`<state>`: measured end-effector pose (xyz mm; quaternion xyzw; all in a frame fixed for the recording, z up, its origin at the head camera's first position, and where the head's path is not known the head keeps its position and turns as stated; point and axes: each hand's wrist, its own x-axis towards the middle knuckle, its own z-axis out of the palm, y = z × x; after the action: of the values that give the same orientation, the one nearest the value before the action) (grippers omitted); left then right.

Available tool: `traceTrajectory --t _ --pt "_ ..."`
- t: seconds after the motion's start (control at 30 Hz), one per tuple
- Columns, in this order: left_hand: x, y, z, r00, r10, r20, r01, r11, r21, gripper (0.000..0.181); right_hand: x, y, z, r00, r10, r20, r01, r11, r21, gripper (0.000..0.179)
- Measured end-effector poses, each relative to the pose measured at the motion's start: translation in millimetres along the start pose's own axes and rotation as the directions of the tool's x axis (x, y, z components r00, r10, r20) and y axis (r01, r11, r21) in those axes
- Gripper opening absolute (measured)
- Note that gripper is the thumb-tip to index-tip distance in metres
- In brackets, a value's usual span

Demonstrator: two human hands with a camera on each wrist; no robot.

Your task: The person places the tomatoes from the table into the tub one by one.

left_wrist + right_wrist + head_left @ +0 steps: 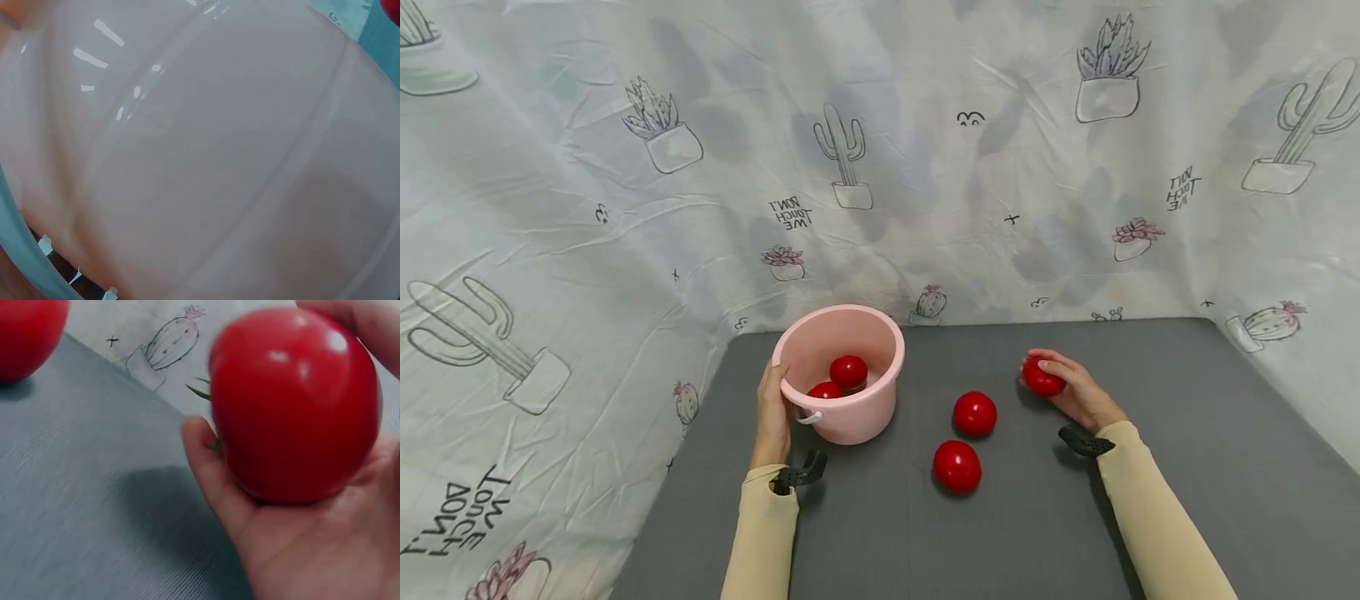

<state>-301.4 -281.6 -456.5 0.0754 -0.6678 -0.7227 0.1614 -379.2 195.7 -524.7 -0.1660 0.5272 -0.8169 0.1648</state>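
Observation:
A pink bucket [857,421] stands tilted toward me on the grey table, with two tomatoes [848,372] visible inside. My left hand [772,421] grips it at the left side of the rim; the far fingers are hidden behind the wall. The bucket's glossy side [206,150] fills the left wrist view. Over the table to the right, my right hand [1084,396] holds a red tomato [1042,377] between thumb and fingers. Green stem tips show on that tomato [294,406] in the right wrist view.
Two more tomatoes lie on the table between the hands, one farther [975,414] and one nearer [957,467]. A white handle end [809,417] sticks out at the bucket's front. Behind the table hangs a cactus-print curtain [910,167].

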Motion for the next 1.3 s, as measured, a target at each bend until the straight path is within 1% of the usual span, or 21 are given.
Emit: traceTrajectory --t 0.1,0.23,0.47,0.57,0.63,0.83,0.93,1.03,1.17,1.3 --pt "-0.5 0.0 -0.8 1.000 0.001 -0.003 -0.001 1.000 -0.005 0.037 9.8 -15 3 0.997 0.036 0.063 -0.034 0.999 -0.033 0.034" --pt "0.2 0.0 -1.6 1.000 0.000 0.011 0.000 1.000 -0.010 0.038 24.2 -42 16 0.993 0.058 0.107 -0.051 0.996 -0.073 0.035" --pt "6.9 2.6 -1.8 1.000 0.015 0.018 -0.015 1.000 -0.018 0.038 66.7 -90 55 0.979 0.033 0.201 -0.022 0.998 -0.054 0.031" --pt "9.0 3.6 -1.0 1.000 0.023 0.012 -0.023 1.000 -0.021 0.038 84.2 -103 74 0.973 0.023 0.228 -0.004 0.996 -0.084 0.029" --pt "8.5 3.8 -0.2 1.000 0.016 0.007 -0.015 1.000 -0.018 0.038 93.8 -108 87 0.971 0.034 0.237 -0.009 0.994 -0.109 0.027" --pt "4.1 -0.6 1.3 1.000 -0.018 -0.018 0.018 1.000 0.006 0.041 116.9 -111 121 0.960 0.099 0.263 -0.057 0.985 -0.162 0.026" --pt "3.5 -3.9 1.9 1.000 -0.010 -0.017 0.010 1.000 -0.007 0.041 130.8 -108 137 0.951 0.107 0.290 -0.055 0.981 -0.184 0.026" --pt "5.3 -5.8 3.8 1.000 0.010 -0.002 -0.010 1.000 -0.022 0.041 146.4 -103 154 0.943 0.103 0.315 -0.053 0.985 -0.165 0.025" --pt "8.6 -5.4 5.2 1.000 0.026 -0.015 -0.027 0.999 -0.032 0.041 166.1 -94 178 0.922 0.126 0.367 -0.082 0.988 -0.133 0.024" --pt "10.9 -3.9 5.3 0.999 0.027 -0.021 -0.028 0.999 -0.033 0.040 179.4 -84 196 0.905 0.147 0.398 -0.090 0.983 -0.160 0.025"
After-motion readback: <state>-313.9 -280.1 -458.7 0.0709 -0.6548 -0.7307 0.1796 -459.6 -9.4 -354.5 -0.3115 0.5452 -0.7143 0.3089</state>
